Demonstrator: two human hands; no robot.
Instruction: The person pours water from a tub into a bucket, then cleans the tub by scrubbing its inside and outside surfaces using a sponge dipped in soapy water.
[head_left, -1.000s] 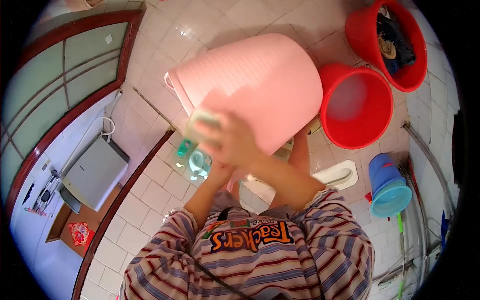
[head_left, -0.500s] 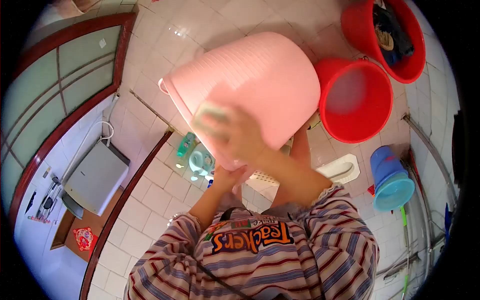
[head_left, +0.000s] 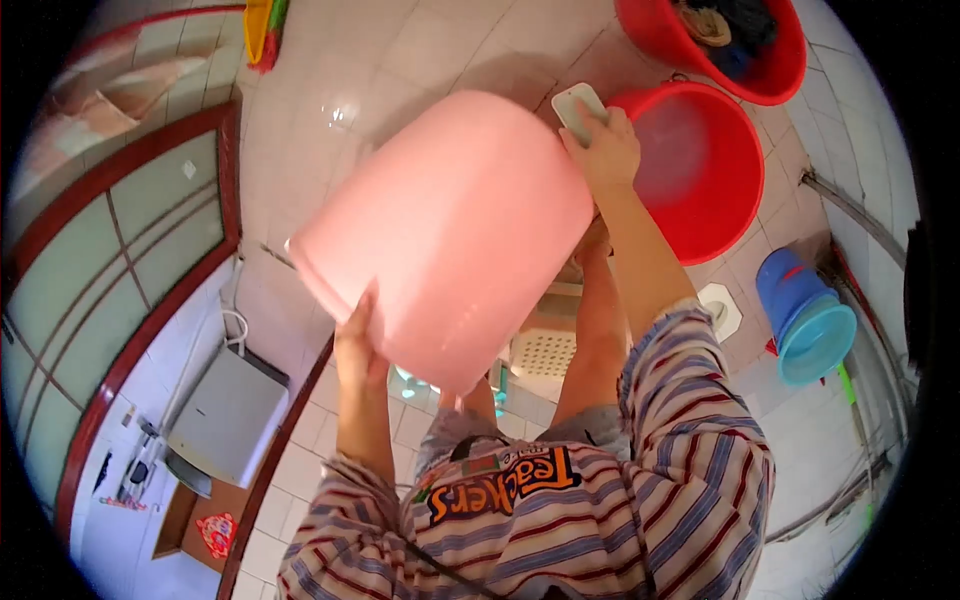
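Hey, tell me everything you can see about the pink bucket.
The pink bucket looks like plastic, with a rounded outer wall, paler on one side. It is tipped sideways, its rim toward the picture's lower left and its closed end toward the upper right; the inside is hidden. The left hand has a grip at the rim. The right hand, holding a pale block, is by the closed end; whether it touches is unclear.

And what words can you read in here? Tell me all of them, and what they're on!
"Teachers": big letters, upside down in this view, on the striped shirt.
"make": probably, in smaller letters by "Teachers" on that shirt; hard to read.
Grey box: one tiny mark, too small to read.
Red decoration: too small to tell if it has writing.
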